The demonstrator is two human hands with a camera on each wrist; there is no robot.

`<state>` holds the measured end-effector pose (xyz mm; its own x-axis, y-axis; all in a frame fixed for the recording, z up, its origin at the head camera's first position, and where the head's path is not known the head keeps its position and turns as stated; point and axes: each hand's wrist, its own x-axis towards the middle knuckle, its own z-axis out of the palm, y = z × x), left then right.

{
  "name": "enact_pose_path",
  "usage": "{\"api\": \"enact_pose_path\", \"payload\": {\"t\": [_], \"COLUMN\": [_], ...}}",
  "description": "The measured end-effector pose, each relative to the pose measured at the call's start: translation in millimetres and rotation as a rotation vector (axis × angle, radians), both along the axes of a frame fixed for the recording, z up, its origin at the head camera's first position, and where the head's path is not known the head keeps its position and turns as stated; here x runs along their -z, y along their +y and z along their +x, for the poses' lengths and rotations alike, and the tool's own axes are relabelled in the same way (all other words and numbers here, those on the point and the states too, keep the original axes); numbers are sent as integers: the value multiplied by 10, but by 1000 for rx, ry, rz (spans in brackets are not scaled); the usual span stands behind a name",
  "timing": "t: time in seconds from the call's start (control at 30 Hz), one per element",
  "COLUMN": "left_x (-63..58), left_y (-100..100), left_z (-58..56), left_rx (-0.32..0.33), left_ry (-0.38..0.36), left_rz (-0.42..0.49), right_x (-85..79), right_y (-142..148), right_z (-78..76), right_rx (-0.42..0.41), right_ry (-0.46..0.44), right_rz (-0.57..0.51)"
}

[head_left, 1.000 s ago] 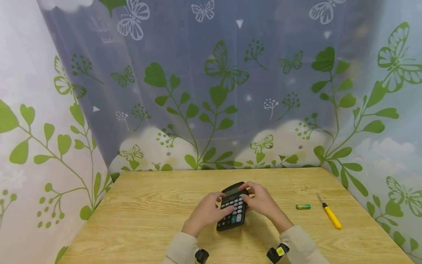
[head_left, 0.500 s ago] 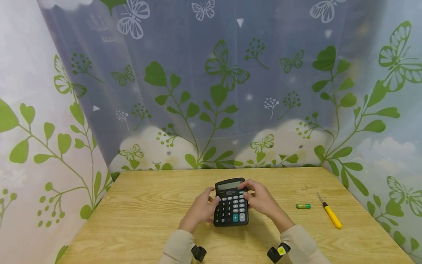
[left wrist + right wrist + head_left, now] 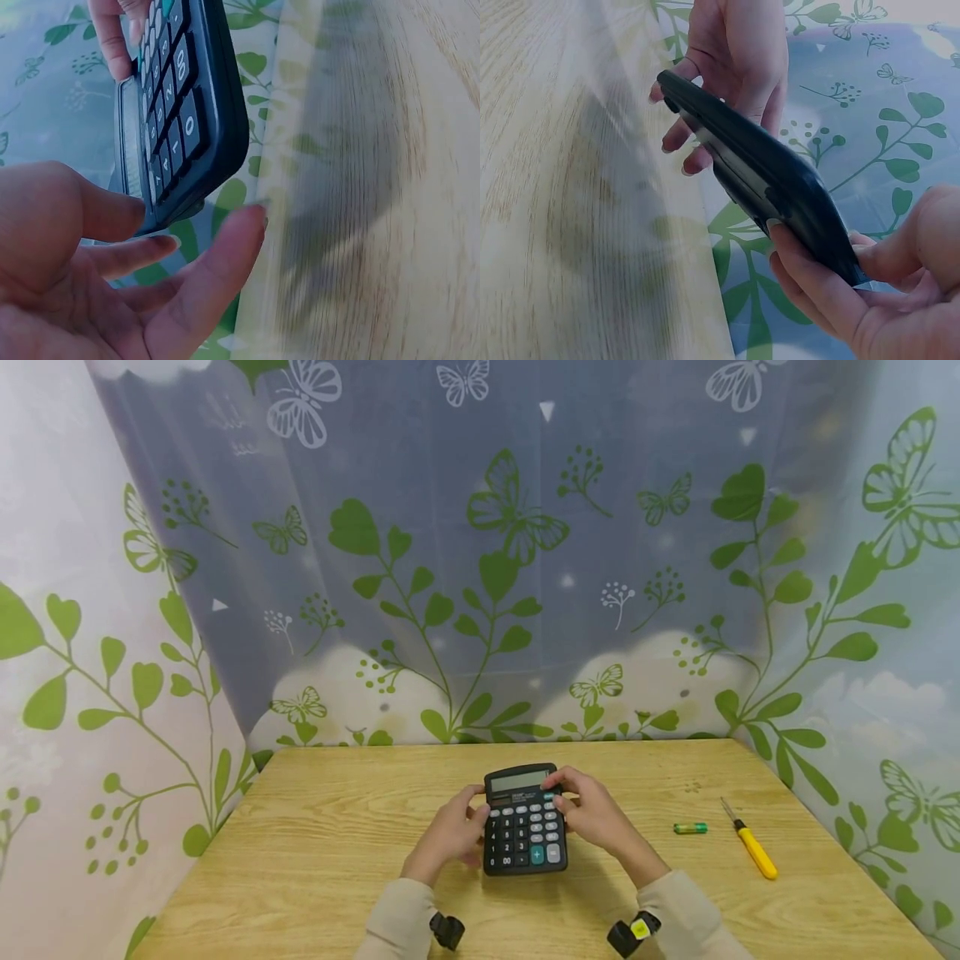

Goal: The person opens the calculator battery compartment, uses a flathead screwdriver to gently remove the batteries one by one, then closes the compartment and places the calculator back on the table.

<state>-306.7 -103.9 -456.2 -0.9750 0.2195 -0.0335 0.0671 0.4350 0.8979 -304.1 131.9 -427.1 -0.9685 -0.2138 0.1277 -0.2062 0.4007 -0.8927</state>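
A black calculator with dark number keys, grey keys and a teal plus key is held up off the table, its keys turned toward me. On its right edge my right hand grips it, thumb on the front, and the right wrist view shows fingers on its back. My left hand holds the left edge: the thumb presses near the screen corner while fingers reach behind. Seen from the right wrist, the calculator tilts, its far end over the wooden table.
On the wooden table, to the right of my hands, lies a green battery. Farther right is a screwdriver with a yellow handle. Printed curtains surround the table's back and sides.
The calculator has turned from slanted to nearly straight, keys facing me. My left hand has moved off the keys to the left edge; the right hand has stayed about in place.
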Motion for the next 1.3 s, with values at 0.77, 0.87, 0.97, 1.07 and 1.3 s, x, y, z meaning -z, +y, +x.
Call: {"api": "enact_pose_path", "payload": {"t": [0.77, 0.87, 0.97, 1.07, 1.3], "left_x": [-6, -10, -14, -20, -16], "left_y": [-26, -41, -54, -57, -48], "left_z": [21, 25, 27, 27, 22], "left_rx": [14, 18, 25, 31, 28], "left_ry": [-91, -109, -122, -128, -135], "left_rz": [89, 102, 113, 123, 123], "right_x": [121, 113, 104, 98, 103], "right_y": [56, 62, 68, 69, 42], "right_z": [-70, -68, -65, -55, -35], "right_rx": [-136, -141, -139, -123, -49], "right_ry": [-57, -65, -81, -98, -158], "right_rz": [-78, -76, -73, -61, -27]}}
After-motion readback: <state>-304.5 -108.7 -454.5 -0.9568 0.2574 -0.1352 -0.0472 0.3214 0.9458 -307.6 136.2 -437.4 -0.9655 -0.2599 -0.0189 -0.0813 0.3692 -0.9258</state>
